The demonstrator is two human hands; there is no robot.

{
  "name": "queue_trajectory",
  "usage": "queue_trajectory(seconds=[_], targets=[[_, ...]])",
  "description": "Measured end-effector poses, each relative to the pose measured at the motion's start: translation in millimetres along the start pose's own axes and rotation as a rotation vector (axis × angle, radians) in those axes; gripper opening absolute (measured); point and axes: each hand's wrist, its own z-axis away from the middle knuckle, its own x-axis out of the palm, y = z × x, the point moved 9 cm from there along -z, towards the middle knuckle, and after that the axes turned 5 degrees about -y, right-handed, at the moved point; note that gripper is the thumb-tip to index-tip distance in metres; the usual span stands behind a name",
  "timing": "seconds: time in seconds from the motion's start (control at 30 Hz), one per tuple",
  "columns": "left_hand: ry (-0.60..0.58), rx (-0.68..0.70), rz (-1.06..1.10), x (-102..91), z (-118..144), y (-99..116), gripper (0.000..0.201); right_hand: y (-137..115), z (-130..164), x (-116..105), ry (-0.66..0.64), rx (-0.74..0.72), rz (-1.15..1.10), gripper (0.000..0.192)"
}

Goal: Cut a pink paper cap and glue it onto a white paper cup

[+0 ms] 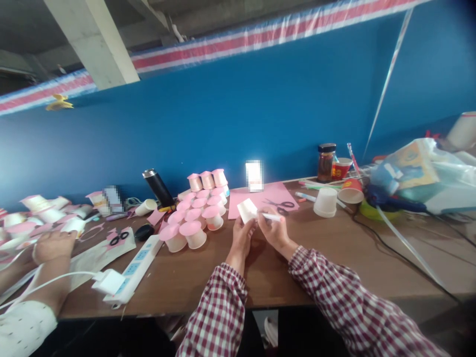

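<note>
Hiding behind both hands [260, 229]: pen's [271, 216] tip.

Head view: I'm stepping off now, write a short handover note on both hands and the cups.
Left hand: holds a white paper cup tilted above the table.
Right hand: holds a white marker, tip at the cup.
Done: a cluster of pink-topped cups stands left of the hands.
Left: one plain upturned cup stands to the right; scissors lie on pink paper behind.
</note>
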Motion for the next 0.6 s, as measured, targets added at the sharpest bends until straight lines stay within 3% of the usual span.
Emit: queue_trajectory(seconds=[0.6], targets=[[0.034,-0.009,-0.006,-6.3,-3.6,-5.5,0.044,3.9,-2.0,-5.7,0.057,0.023,0.034,0.017]])
